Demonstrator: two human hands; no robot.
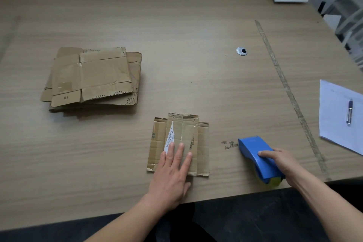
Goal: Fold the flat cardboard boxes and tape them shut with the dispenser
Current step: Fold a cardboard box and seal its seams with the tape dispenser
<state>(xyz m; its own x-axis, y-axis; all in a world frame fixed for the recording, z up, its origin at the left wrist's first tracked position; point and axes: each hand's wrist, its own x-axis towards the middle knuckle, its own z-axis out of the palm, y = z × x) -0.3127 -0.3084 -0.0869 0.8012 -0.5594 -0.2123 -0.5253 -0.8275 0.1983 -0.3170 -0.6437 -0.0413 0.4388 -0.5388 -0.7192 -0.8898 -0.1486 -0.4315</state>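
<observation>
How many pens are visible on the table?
1: a pen lying on the white paper sheets at the table's right edge. None elsewhere in view.

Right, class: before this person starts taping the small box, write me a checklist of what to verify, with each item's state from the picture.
1. Left hand presses flat on the small cardboard box: ok.
2. Right hand grips the blue tape dispenser: ok.
3. Dispenser on the box seam: not ok, it sits on the table to the right of the box.
4. Tape end free and ready: cannot tell.
5. Box folded into shape: not ok, it looks flat.
6. Stack of flat boxes apart from the work area: ok.
</observation>
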